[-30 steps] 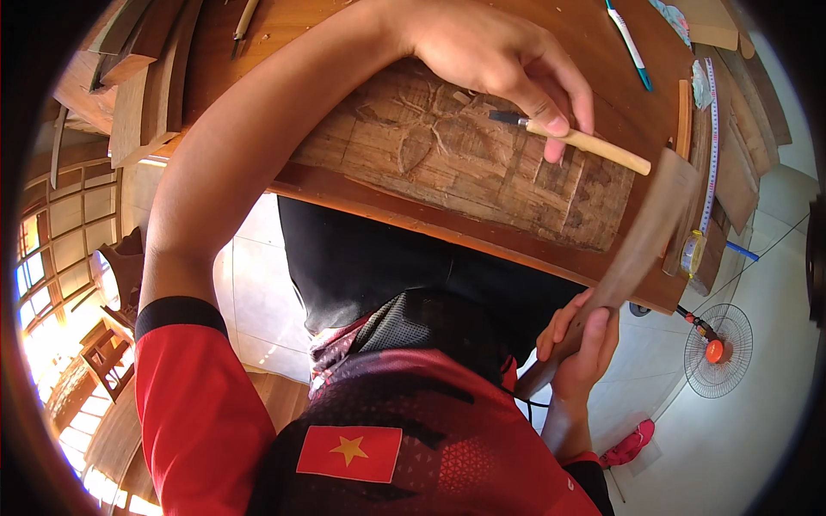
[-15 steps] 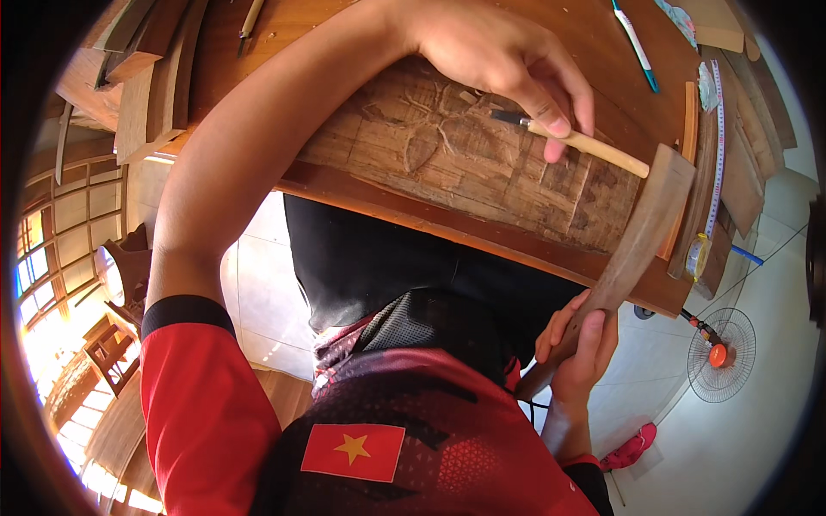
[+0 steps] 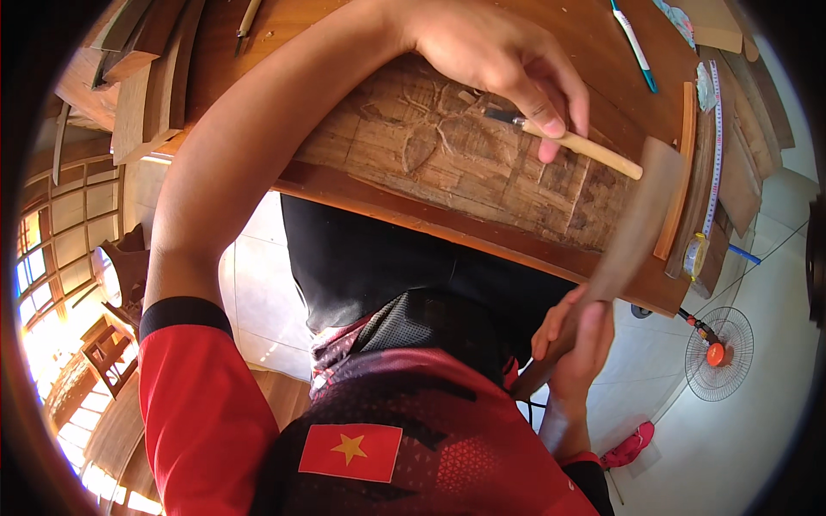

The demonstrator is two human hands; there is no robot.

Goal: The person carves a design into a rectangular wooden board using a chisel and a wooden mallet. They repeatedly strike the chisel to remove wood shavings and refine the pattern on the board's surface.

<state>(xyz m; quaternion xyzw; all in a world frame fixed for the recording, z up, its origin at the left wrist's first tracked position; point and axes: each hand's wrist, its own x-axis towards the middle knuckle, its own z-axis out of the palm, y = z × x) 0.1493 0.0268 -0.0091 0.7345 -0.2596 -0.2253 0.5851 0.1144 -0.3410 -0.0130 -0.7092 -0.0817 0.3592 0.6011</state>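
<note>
My left hand (image 3: 512,77) grips a chisel (image 3: 602,158) with a pale wooden handle and dark blade, whose tip rests on a carved brown board (image 3: 404,129) with raised leaf-like shapes. The board lies along the near edge of the wooden table. My right hand (image 3: 575,344) is closed around a long, flat wooden bar (image 3: 630,228), held below and right of the chisel. The bar's upper end, blurred by motion, is at the butt of the chisel handle; whether they touch I cannot tell.
Plank stacks (image 3: 142,107) lie at the table's left, more boards (image 3: 736,181) at its right with a tape measure (image 3: 695,258). A pen (image 3: 632,43) and another chisel (image 3: 245,26) lie farther back. A fan (image 3: 716,353) stands on the floor at right.
The bar in my right hand has swung slightly up and leftward toward the chisel handle and is blurred. The chisel and my left hand have shifted very slightly left.
</note>
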